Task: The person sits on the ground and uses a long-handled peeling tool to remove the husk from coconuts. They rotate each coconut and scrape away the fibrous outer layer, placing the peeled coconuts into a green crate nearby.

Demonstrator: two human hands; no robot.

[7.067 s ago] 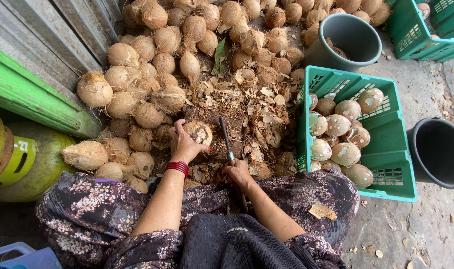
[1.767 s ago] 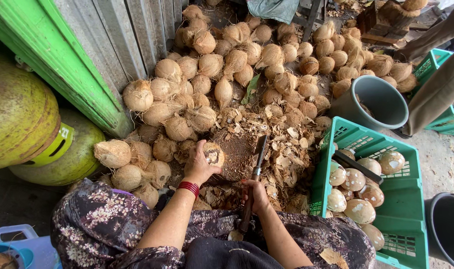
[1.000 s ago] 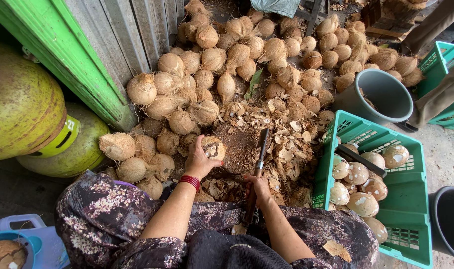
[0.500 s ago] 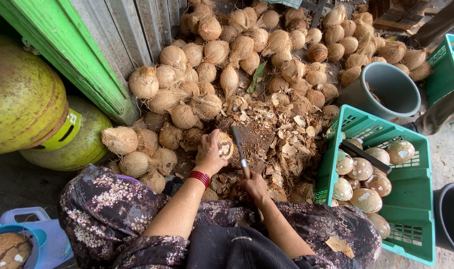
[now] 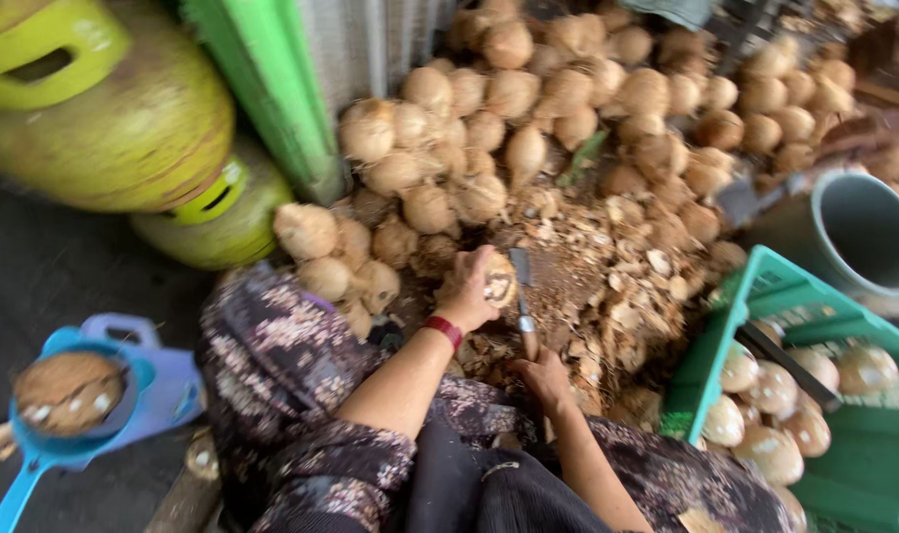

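Coconut (image 5: 499, 284), brown and partly stripped, sat in the left hand (image 5: 469, 289) near the middle of the scene, with the fingers curled tight around its husk and a red band on the wrist below. Just to its right the blade of a knife (image 5: 522, 301) stood nearly upright, its flat side against or very close to the coconut; motion blur hid the exact contact. The right hand (image 5: 546, 375) was lower and nearer, fingers closed around the knife's handle. Both forearms came up from a lap covered in dark patterned cloth. Around the hands lay a litter of husk scraps (image 5: 627, 286) on the ground, and beyond it, on the far side, a large heap of unpeeled coconuts (image 5: 568, 99) was piled against a corrugated wall. To the right stood a green plastic crate (image 5: 864, 464) holding paler, peeled coconuts, and farther right and back a grey bucket (image 5: 864, 237). On the far left lay two yellow-green gas cylinders (image 5: 104, 128), one above the other. At the near left a blue scoop (image 5: 45, 449) held a brown coconut shell, resting on a pale blue container.
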